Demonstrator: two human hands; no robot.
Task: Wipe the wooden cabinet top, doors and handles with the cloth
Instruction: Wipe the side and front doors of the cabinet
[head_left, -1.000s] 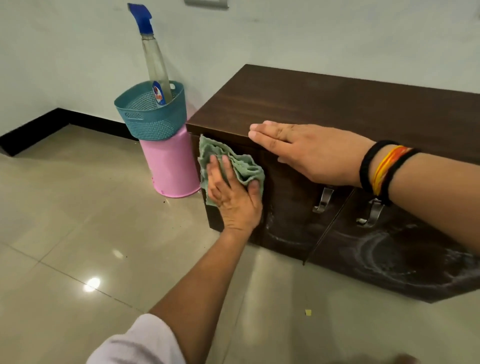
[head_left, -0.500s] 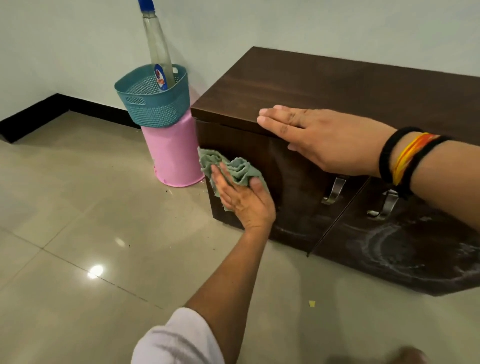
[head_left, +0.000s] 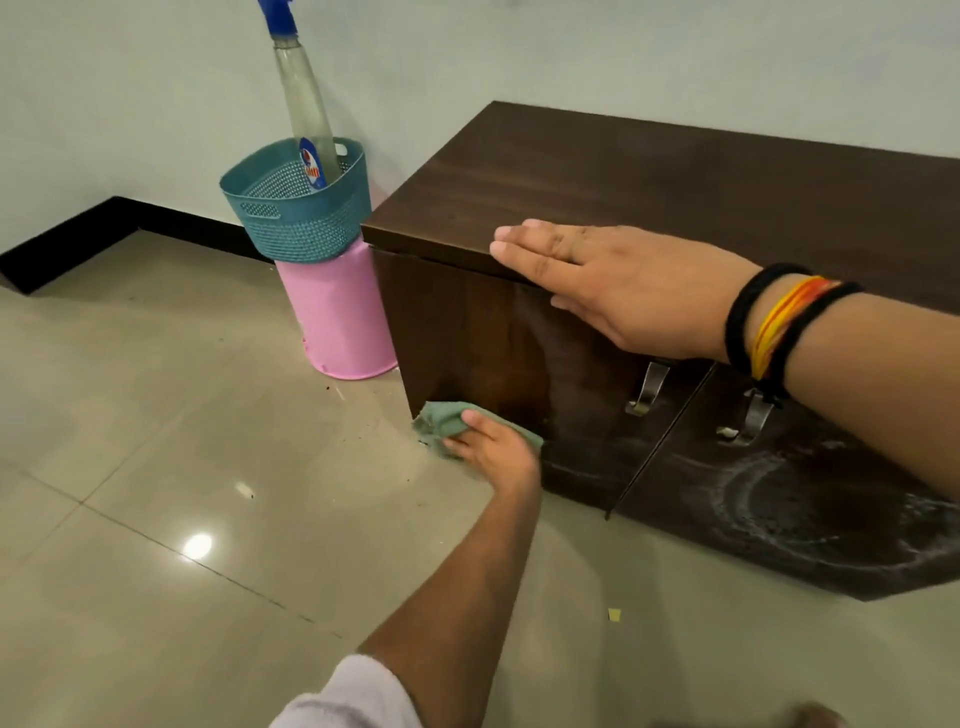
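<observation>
This looks like a room in a home. The floor (head_left: 156, 545) is laid with large glossy beige tiles that mirror a ceiling light, and a black skirting (head_left: 119, 221) runs along the foot of plain pale painted walls (head_left: 571, 57), meeting at a corner on the far left. A low dark wooden cabinet (head_left: 675, 187) with two doors and curved metal handles (head_left: 647, 387) stands against the far wall. Just left of it a pink bucket (head_left: 337, 322) sits upside down on the floor, carrying a teal plastic basket (head_left: 296, 218) with a clear spray bottle (head_left: 304, 104) leaning inside it, which are household cleaning things. Small crumbs and a yellow scrap (head_left: 614, 614) lie on the tiles.
</observation>
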